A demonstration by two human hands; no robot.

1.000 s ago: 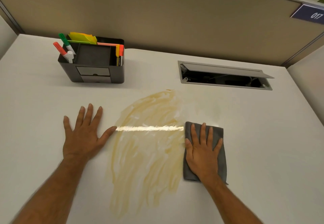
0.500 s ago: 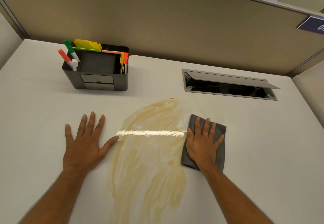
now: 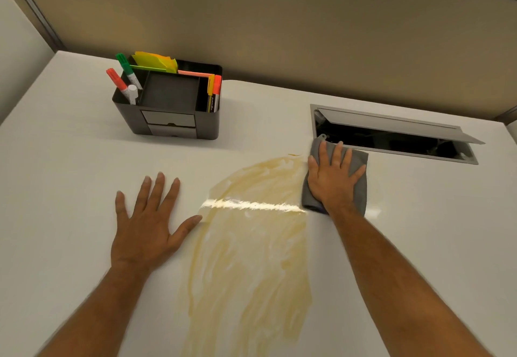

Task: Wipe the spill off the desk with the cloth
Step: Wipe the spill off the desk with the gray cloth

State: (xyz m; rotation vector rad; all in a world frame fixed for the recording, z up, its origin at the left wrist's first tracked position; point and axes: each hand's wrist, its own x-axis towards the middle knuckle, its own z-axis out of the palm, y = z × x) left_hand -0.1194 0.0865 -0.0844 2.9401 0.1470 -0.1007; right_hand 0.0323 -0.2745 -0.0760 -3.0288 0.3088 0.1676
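A smeared yellowish-brown spill (image 3: pixel 249 258) runs down the middle of the white desk (image 3: pixel 419 244), from near the back to the front edge. A folded grey cloth (image 3: pixel 361 183) lies flat at the spill's upper right edge, its far corner touching the cable hatch frame. My right hand (image 3: pixel 331 179) presses flat on the cloth with fingers spread. My left hand (image 3: pixel 148 225) rests palm down on the bare desk to the left of the spill, fingers apart, the thumb tip at the spill's edge.
A black desk organiser (image 3: pixel 170 105) with markers and sticky notes stands at the back left. An open cable hatch (image 3: pixel 391 135) with a raised lid is set into the desk at the back right. A beige partition wall (image 3: pixel 279 21) closes off the rear.
My right hand has pushed the cloth away from me along the spill's right edge, up to the cable hatch. The left hand has stayed in place.
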